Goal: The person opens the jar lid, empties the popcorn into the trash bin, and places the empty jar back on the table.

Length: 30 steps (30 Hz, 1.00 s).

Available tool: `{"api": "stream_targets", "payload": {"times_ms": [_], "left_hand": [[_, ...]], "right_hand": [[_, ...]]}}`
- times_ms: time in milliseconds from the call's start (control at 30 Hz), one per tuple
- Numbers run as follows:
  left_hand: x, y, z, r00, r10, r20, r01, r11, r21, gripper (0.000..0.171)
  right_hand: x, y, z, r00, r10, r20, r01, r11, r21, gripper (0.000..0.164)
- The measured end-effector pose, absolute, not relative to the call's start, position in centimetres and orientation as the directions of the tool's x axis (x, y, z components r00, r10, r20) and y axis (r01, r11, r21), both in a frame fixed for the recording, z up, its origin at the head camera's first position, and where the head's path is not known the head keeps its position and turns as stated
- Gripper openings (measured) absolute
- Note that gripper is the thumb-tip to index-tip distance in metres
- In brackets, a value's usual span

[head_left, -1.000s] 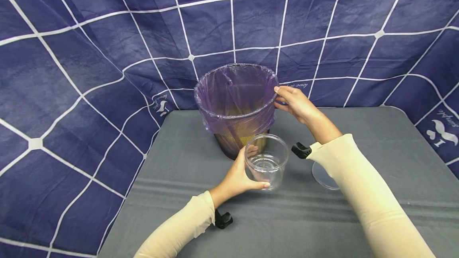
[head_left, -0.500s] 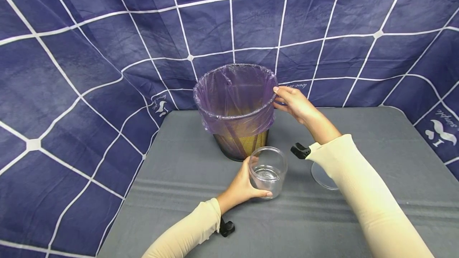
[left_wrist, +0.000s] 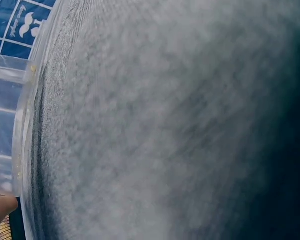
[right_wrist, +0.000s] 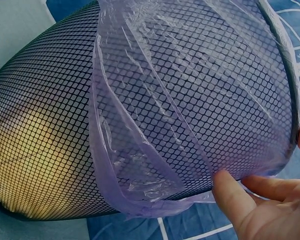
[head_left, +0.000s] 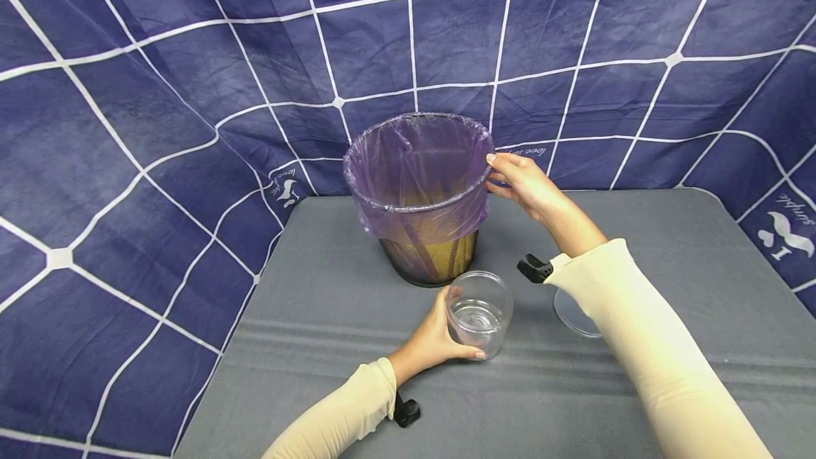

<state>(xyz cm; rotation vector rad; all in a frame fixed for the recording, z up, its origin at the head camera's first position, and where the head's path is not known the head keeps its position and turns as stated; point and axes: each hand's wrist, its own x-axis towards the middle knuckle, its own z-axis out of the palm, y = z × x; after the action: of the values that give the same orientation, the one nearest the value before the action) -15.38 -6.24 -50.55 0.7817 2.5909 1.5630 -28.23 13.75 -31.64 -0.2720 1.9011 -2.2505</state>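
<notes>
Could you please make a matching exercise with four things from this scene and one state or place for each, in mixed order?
Things:
1. jar
2. bin
3. lid
4. bag

States or places:
A. purple, folded over the rim
B. lying flat under the right forearm
C. clear, gripped by the left hand
D. black mesh, rim held by the right hand

Pairs: 1-C, 2-D, 3-B, 4-A

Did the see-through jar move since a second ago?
Yes. The clear jar in the left hand went down, toward the person. Earlier it overlapped the mesh bin; now it sits on the grey table before it.
</notes>
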Motion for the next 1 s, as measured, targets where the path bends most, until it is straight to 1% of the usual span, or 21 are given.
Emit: {"api": "stream_targets", "payload": {"times_ms": [167, 400, 533, 633, 733, 800, 867, 933, 1000], "left_hand": [[-15.4, -6.1, -50.5, -0.857, 0.448, 0.255, 0.436, 0.365, 0.823, 0.114], [-15.3, -6.0, -50.7, -0.845, 0.459, 0.275, 0.464, 0.374, 0.803, 0.117], [-15.4, -6.0, -50.7, -0.853, 0.465, 0.239, 0.447, 0.413, 0.794, 0.125], [-15.6, -6.1, -50.2, -0.861, 0.467, 0.203, 0.427, 0.446, 0.787, 0.132], [-15.9, -6.3, -49.4, -0.867, 0.463, 0.187, 0.415, 0.460, 0.785, 0.133], [-16.0, -6.4, -48.8, -0.865, 0.463, 0.195, 0.425, 0.468, 0.774, 0.132], [-16.0, -6.5, -48.1, -0.859, 0.467, 0.210, 0.448, 0.486, 0.750, 0.130], [-15.9, -6.6, -47.3, -0.842, 0.482, 0.244, 0.494, 0.505, 0.708, 0.129], [-15.9, -6.7, -46.6, -0.818, 0.500, 0.282, 0.546, 0.526, 0.651, 0.126]], "right_hand": [[-28.2, 13.7, -31.6, -0.967, -0.255, 0.021, 0.020, -0.157, -0.987, 0.048], [-28.2, 13.8, -31.7, -0.966, -0.257, 0.024, 0.017, -0.155, -0.988, 0.048], [-28.2, 13.9, -31.7, -0.963, -0.267, 0.025, 0.012, -0.139, -0.990, 0.050], [-28.2, 14.0, -31.7, -0.958, -0.286, 0.025, 0.004, -0.099, -0.995, 0.054], [-28.1, 14.3, -31.7, -0.952, -0.306, 0.032, -0.011, -0.068, -0.998, 0.060], [-27.9, 14.6, -31.7, -0.951, -0.306, 0.044, -0.036, -0.032, -0.999, 0.064], [-27.6, 14.9, -31.8, -0.952, -0.297, 0.071, -0.082, 0.025, -0.996, 0.064], [-27.1, 15.3, -31.9, -0.953, -0.283, 0.110, -0.152, 0.133, -0.979, 0.063], [-26.5, 15.7, -32.0, -0.949, -0.271, 0.158, -0.235, 0.278, -0.931, 0.061]]}}
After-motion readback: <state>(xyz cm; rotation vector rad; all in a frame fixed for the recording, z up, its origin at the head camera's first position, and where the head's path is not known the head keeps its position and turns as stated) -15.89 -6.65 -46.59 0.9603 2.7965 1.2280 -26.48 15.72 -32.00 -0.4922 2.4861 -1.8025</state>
